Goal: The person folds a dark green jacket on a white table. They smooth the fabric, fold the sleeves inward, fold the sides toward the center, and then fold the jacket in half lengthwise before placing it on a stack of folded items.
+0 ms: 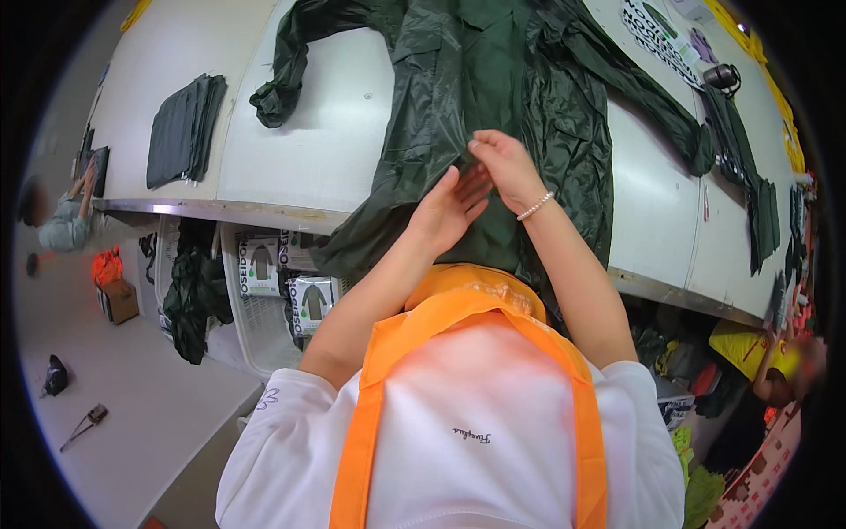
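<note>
Dark green jacket (423, 106) across a pale bench (308, 167), draping over the near edge; at its front, left hand (448, 214) with fingers loosely spread, right hand (509, 173) with fingers curled, grip unclear

Both hands (451, 208) — at green jacket (493, 88)

Short-sleeved white shirt (493, 397), both sleeves loose. Left sleeve (286, 436) carries a small purple flower drawn in outline (268, 399). Chest bears a short line of dark script (472, 435); pinkish-orange cast on the cloth above it. Two flat, bright orange straps (357, 458), left and right of the chest, run into an orange apron (463, 278) with faint pale marks on it. Forearms bare. Right wrist: bracelet (536, 205) of small, round, pale, pearl-like beads.
</note>
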Demonstrator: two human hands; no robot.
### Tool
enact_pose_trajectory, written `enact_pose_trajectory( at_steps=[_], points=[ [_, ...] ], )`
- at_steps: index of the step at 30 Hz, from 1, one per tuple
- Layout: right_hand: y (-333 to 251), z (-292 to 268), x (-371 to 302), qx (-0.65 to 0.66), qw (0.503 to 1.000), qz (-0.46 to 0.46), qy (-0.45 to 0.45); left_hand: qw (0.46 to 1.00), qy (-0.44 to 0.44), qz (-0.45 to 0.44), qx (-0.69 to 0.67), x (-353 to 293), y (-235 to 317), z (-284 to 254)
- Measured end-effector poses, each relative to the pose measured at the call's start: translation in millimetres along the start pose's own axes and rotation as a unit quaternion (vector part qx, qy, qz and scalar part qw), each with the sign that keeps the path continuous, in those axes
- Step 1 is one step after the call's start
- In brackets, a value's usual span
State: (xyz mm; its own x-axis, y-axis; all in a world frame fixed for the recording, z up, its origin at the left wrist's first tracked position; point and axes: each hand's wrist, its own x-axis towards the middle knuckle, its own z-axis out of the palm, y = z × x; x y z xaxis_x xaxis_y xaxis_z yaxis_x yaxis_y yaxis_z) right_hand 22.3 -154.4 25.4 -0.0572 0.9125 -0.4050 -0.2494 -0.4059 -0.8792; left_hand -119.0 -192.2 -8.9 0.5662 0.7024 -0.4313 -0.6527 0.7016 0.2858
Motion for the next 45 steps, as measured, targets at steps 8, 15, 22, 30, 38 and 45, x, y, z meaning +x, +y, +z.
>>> enact_pose_trajectory(
  at_steps=[8,15,22,30,38,45],
  points=[
    [32,-28,-15,-0.092,0.994,0.013,0.058,0.970,0.161,0.035,0.176,19,1,-3],
    [69,-72,-46,-0.574,0.770,-0.169,0.222,0.957,0.215,0.042,0.189,24,0,-26],
    [79,-93,-75,-0.483,0.835,-0.018,0.263,0.960,0.209,0.031,0.185,37,2,-47],
    [-1,-180,-113,-0.422,0.717,-0.121,0.542,0.916,0.317,0.140,0.202,34,72,-78],
    [68,-11,-66,-0.374,0.879,-0.223,0.194,0.975,0.172,-0.033,0.137,8,-12,2],
    [108,-28,-58,0.007,0.977,-0.003,0.213,0.972,0.150,-0.080,0.165,16,-31,-22]
  ],
)
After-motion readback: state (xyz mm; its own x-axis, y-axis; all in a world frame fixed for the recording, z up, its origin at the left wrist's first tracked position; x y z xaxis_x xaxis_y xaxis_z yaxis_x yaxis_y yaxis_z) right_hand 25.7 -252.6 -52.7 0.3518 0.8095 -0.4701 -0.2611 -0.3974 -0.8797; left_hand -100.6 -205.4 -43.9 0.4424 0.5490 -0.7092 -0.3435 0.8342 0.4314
